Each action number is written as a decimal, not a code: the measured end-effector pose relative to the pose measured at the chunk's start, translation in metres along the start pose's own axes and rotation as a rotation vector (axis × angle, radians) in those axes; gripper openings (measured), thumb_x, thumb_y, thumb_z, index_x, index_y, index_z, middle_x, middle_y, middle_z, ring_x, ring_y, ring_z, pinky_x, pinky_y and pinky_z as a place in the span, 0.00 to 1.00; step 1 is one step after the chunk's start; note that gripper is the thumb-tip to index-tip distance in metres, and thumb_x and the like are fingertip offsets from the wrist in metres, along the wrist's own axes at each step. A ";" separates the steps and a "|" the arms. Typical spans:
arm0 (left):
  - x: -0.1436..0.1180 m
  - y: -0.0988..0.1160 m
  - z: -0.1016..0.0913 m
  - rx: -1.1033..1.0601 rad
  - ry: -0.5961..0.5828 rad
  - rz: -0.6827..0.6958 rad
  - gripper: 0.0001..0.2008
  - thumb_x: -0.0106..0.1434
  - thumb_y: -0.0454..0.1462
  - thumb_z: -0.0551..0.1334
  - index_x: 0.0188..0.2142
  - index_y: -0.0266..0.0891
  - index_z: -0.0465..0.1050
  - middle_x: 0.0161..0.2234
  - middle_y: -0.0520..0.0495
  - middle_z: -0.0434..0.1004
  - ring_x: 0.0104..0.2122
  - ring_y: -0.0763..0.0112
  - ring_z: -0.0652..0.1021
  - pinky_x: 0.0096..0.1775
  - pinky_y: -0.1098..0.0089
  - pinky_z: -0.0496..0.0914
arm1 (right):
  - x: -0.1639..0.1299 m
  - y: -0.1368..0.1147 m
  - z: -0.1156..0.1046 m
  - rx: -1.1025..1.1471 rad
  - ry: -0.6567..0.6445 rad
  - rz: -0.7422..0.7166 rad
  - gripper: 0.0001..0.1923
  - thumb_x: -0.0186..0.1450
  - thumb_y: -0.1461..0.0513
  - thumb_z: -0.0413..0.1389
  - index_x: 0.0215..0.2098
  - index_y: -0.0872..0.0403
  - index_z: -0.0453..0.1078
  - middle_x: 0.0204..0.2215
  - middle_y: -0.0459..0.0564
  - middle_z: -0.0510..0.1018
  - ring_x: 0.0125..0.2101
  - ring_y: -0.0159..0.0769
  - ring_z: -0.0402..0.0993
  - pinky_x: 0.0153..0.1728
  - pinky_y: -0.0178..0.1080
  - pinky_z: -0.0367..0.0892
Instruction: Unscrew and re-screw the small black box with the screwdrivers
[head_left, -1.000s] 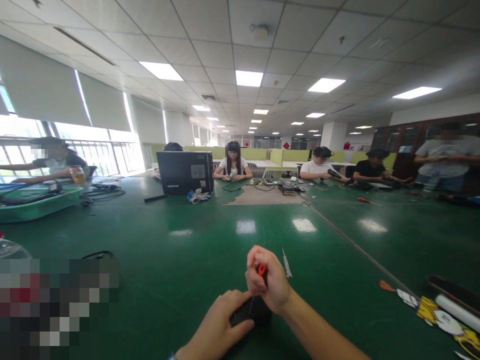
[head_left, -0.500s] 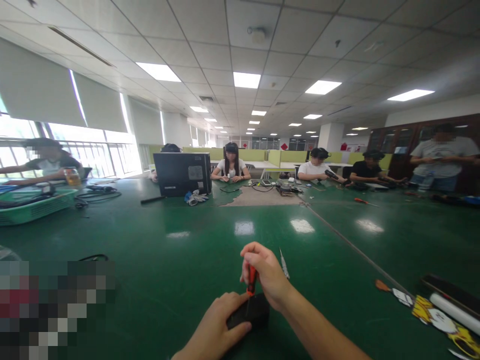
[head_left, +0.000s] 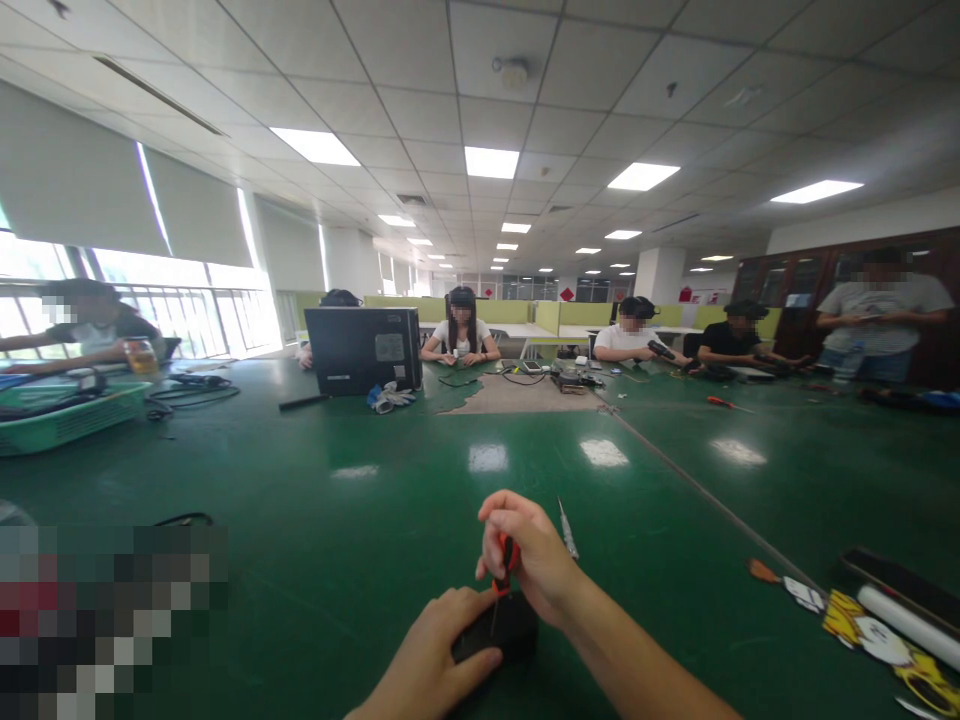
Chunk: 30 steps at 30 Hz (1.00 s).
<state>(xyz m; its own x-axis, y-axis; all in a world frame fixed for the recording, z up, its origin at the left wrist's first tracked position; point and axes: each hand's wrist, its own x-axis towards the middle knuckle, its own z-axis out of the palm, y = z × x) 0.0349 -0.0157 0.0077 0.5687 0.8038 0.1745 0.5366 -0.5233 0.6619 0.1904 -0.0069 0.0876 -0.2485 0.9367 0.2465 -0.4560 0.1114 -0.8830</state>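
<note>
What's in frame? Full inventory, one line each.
table: 1, green, fills the lower frame
black box: 1, black, near edge, under both hands
screwdriver: 1, orange and black handle, upright on the box
loose tool: 1, silver, on the table just right of the right hand
computer case: 1, black, far left-centre
basket: 1, green, far left
cables: several, black, by the basket
far screwdriver: 1, orange handle, right of centre
scissors: 1, yellow patterned, near right
people: at least six, along the far sides
left hand: 1, resting on the box
right hand: 1, gripping the screwdriver
</note>
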 end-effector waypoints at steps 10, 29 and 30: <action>0.000 -0.001 0.001 0.018 -0.001 -0.001 0.20 0.60 0.41 0.63 0.52 0.48 0.68 0.44 0.48 0.73 0.43 0.61 0.71 0.47 0.66 0.65 | 0.000 -0.002 0.001 -0.025 0.038 -0.018 0.12 0.54 0.58 0.60 0.34 0.55 0.66 0.18 0.39 0.71 0.17 0.26 0.65 0.25 0.32 0.64; -0.002 -0.002 0.002 0.005 0.018 0.043 0.25 0.57 0.40 0.65 0.54 0.49 0.67 0.49 0.47 0.72 0.47 0.59 0.72 0.51 0.63 0.66 | -0.003 0.001 0.001 0.131 -0.022 -0.007 0.07 0.59 0.59 0.55 0.32 0.54 0.65 0.15 0.37 0.65 0.13 0.24 0.58 0.14 0.29 0.57; -0.002 -0.002 0.002 0.004 0.037 0.067 0.26 0.56 0.40 0.66 0.55 0.49 0.67 0.51 0.47 0.71 0.49 0.59 0.71 0.53 0.62 0.66 | -0.004 -0.001 0.001 0.150 -0.019 -0.030 0.06 0.59 0.59 0.55 0.32 0.54 0.65 0.14 0.36 0.63 0.12 0.23 0.55 0.13 0.28 0.54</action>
<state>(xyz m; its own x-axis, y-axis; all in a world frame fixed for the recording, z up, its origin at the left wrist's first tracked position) 0.0338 -0.0166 0.0046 0.5798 0.7769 0.2456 0.5003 -0.5774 0.6453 0.1909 -0.0110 0.0881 -0.2483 0.9273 0.2803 -0.5854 0.0869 -0.8061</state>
